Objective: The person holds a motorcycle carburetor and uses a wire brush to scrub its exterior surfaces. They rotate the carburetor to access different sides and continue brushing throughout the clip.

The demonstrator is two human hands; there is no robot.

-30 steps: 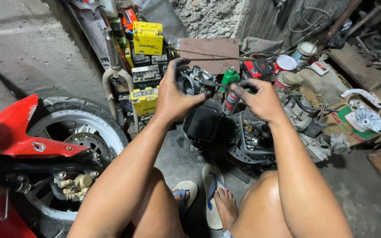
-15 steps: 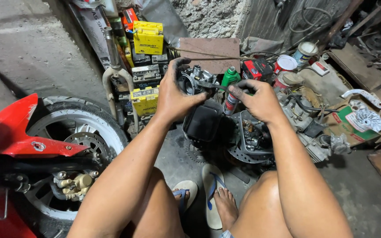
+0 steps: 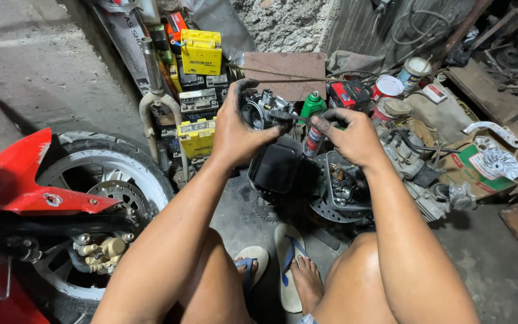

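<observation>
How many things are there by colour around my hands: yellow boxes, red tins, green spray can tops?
Yellow boxes: 2, upper and lower
Red tins: 2, one and another
Green spray can tops: 1
Total: 5

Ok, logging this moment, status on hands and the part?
Left hand grips the small metal carburetor. Right hand pinches a thin tool against it. Spray can upright just behind; nothing between.
</observation>
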